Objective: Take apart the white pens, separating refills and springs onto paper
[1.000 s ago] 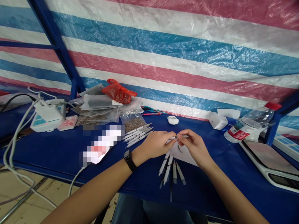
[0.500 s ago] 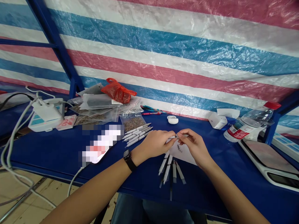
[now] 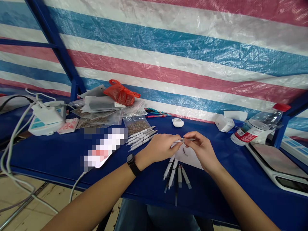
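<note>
My left hand (image 3: pixel 162 147) is closed around a slim white pen (image 3: pixel 177 141). Opposite it, my right hand (image 3: pixel 202 152) pinches the pen's other end, where a thin greyish part shows between thumb and fingers. Both sets of fingertips nearly meet above a white sheet of paper (image 3: pixel 192 162). A small dark piece (image 3: pixel 184 151) lies on that sheet, too small to name. Closer to me, white pens (image 3: pixel 172 175) and two shorter grey-white pen parts (image 3: pixel 184 177) fan out on the blue table (image 3: pixel 149 181). Several more white pens (image 3: pixel 142 138) lie in a bunch left of my left hand.
Behind the pens are clear bags of brown bits (image 3: pixel 136 125) and a red plastic bag (image 3: pixel 121 93). A lit phone (image 3: pixel 106 150) and power strip (image 3: pixel 45 123) lie left. An earbud case (image 3: pixel 177 123) sits ahead; a bottle (image 3: pixel 250 131) and scale (image 3: pixel 276 166) stand right.
The view has shifted very slightly. My right fingers have moved a little on the pen's end, while my left hand keeps its hold. The things on the table stay put.
</note>
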`<state>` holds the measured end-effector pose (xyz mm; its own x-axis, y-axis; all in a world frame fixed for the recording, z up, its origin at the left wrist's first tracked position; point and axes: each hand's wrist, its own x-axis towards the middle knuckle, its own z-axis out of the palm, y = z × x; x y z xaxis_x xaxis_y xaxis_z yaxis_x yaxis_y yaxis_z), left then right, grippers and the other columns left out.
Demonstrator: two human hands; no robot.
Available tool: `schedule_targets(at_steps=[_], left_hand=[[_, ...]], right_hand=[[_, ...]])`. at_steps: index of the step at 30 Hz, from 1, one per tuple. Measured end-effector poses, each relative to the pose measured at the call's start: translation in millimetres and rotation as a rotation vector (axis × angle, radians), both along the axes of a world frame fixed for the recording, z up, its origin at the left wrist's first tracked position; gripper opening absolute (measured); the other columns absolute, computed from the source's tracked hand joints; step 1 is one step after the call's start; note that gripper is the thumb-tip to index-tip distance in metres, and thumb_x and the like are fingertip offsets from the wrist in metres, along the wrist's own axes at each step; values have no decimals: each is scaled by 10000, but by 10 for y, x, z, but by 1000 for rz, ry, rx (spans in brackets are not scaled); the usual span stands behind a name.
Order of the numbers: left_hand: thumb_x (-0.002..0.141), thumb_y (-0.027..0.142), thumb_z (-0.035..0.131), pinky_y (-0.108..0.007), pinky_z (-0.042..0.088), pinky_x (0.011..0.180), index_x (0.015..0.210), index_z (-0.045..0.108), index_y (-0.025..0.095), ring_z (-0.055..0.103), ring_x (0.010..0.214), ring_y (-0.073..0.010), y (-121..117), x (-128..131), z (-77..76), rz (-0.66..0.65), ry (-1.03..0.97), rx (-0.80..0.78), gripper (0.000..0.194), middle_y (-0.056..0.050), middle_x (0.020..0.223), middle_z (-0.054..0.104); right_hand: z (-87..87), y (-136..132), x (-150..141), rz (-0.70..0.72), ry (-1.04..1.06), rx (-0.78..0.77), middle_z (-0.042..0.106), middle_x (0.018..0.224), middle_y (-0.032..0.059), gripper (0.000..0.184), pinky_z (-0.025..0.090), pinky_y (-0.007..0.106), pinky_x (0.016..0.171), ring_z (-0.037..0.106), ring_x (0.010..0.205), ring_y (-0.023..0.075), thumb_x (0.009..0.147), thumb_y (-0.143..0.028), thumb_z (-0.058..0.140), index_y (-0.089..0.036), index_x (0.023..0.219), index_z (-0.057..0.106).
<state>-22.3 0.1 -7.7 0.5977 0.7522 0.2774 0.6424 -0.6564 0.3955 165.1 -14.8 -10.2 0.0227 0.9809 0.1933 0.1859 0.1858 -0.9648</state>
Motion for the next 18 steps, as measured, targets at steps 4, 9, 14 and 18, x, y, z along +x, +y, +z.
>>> schedule_targets(at_steps=[4,9,14,18], left_hand=[[1053,333,471,-277,298,591,969,667,214,632,679,-165,13,5,-23,-8,6,14,244,5,758,688],[1054,341,460,-281,295,584,950,659,208,647,705,-174,33,-4,-56,-17,20,22,261,-4,774,697],[1062,356,456,-280,277,570,979,665,208,662,718,-175,44,-12,-86,-44,32,15,269,-8,796,717],[1065,359,464,-274,275,565,1031,681,208,663,708,-179,39,-15,-85,-51,48,-5,267,-15,794,725]], right_hand=[[7,-1,10,-6,8,9,720,814,41,238,537,329,670,617,727,191,660,-417,814,-224,764,723],[41,-17,-3,16,-84,-28,704,794,50,373,535,322,627,620,686,186,728,-581,771,-217,761,699],[20,-21,-6,65,-126,-35,682,727,36,543,538,326,603,604,591,166,735,-756,713,-215,761,676],[-12,-22,-4,81,-142,-47,657,668,23,566,531,326,606,602,590,169,743,-778,692,-213,777,681]])
